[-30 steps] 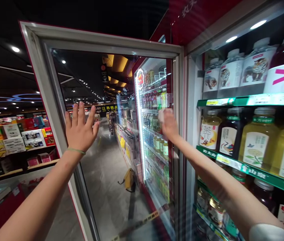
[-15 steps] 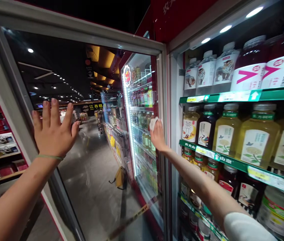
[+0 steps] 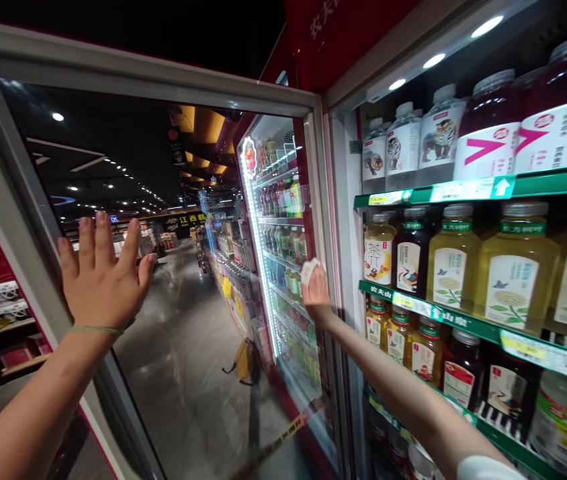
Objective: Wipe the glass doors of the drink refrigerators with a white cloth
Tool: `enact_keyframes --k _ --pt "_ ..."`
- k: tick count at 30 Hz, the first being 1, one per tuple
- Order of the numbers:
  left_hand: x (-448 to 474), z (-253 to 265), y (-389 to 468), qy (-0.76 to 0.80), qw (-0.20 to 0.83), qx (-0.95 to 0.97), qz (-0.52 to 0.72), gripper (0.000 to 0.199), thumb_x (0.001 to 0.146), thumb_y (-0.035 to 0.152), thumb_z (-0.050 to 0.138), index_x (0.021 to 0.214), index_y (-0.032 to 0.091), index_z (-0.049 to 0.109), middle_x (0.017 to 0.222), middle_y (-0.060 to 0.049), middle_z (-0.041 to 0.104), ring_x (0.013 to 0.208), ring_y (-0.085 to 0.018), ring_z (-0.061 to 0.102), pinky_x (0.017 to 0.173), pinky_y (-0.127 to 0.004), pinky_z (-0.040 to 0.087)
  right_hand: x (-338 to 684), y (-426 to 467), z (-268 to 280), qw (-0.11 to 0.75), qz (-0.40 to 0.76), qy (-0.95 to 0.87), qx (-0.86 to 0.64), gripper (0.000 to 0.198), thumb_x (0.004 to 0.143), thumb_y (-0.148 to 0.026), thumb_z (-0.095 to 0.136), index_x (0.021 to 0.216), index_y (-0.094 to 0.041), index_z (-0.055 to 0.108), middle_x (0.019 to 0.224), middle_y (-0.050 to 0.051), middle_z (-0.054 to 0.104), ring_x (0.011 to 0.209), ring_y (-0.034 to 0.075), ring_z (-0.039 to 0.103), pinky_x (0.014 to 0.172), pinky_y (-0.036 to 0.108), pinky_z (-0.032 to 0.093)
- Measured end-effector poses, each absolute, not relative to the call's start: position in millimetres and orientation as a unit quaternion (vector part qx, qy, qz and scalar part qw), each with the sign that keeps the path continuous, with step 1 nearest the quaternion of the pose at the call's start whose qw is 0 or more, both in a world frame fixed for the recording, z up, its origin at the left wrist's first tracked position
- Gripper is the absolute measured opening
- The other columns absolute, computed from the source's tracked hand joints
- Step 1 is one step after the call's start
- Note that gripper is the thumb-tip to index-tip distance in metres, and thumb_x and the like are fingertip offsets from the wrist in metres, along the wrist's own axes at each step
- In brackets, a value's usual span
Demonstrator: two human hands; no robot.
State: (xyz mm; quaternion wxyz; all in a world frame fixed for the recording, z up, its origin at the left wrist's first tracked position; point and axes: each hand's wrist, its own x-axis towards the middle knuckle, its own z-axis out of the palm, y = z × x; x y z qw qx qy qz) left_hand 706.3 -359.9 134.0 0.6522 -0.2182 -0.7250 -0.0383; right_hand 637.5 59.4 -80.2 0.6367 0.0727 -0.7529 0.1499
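Observation:
The glass door [image 3: 188, 373] of a drinks fridge stands swung out in front of me, in a grey frame [image 3: 163, 83]. Against the left part of the glass lies my left hand [image 3: 106, 280], fingers spread, a thin green band round its wrist. My right hand [image 3: 318, 297] is at the far right side of the pane, near the hinge-side frame. Its fingers press a crumpled white tissue [image 3: 309, 271] to the glass. Part of the tissue is hidden under the fingers.
On my right, fridge shelves with green edge strips [image 3: 438, 190] hold several bottles [image 3: 511, 267]. Through the glass show another lit fridge [image 3: 278, 233], an aisle floor [image 3: 178, 320] and a yellow bag [image 3: 244, 360]. Store shelving [image 3: 3, 307] stands at the left.
My right hand has moved down the glass with the tissue. My left hand stays spread on the pane, sitting slightly lower in view. The camera has shifted a little.

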Motion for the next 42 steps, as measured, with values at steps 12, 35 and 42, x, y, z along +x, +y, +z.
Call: enact_keyframes --k 12,35,42 --pt "701 137 -364 -0.743 0.632 -0.212 -0.046 0.065 0.102 0.05 0.046 0.163 0.036 0.028 0.174 0.001 0.007 0.162 -0.029 0.008 0.132 -0.057 0.001 660 -117 -49 0.509 -0.037 -0.742 0.434 0.066 0.101 -0.017 0.043 0.163 -0.033 0.027 0.167 -0.002 0.038 0.157 0.019 0.031 0.129 0.044 0.038" --pt "697 132 -367 -0.747 0.627 -0.214 -0.045 0.066 0.102 0.047 0.046 0.164 0.035 0.025 0.174 -0.001 0.007 0.162 -0.027 0.005 0.132 -0.058 0.001 646 -7 44 0.541 0.053 -0.791 0.281 0.06 0.105 -0.023 0.03 0.164 -0.03 0.022 0.166 0.003 0.04 0.154 0.023 0.037 0.126 0.053 0.041" --pt "700 130 -363 -0.748 0.628 -0.212 -0.047 0.065 0.103 0.047 0.045 0.164 0.035 0.025 0.174 0.007 0.0 0.162 -0.029 0.004 0.133 -0.053 -0.003 645 -4 69 0.61 0.247 -0.752 0.038 0.066 0.105 -0.029 0.024 0.168 -0.015 0.007 0.169 0.02 0.027 0.16 0.038 0.02 0.127 0.071 0.027"
